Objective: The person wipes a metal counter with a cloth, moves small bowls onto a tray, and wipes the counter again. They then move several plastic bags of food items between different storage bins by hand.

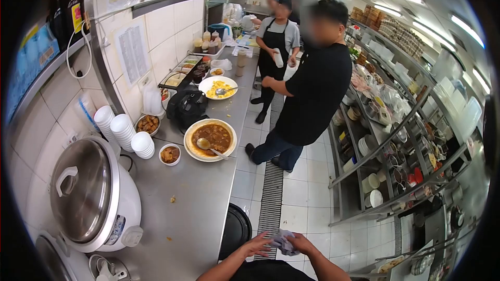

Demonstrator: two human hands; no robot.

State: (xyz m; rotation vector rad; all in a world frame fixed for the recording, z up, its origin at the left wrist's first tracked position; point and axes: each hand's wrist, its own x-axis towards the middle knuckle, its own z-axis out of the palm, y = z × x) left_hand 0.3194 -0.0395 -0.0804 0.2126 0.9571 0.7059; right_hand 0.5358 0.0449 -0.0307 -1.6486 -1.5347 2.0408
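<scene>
Much of the food looks dished out: the brown stew point(214, 131) sits in a wide bowl with a metal spoon point(203, 144) in it, the yellow egg point(215, 91) lies on a white plate beyond, and a small white cup point(170, 163) near the stew is filled. What appears left undone is the tidying, since food scraps point(173, 199) dot the bare near stretch of the steel counter point(195, 218). The grey cloth point(284, 242), perhaps a rag though too crumpled to be sure, is bunched between the hands, off the counter's edge and above the floor. The right hand point(300, 244) reaches in with bent fingers closed on it; the left hand point(254, 246) is open, fingers spread towards the cloth. Both forearms angle inward, low before the torso, beside the round black bin point(237, 229).
</scene>
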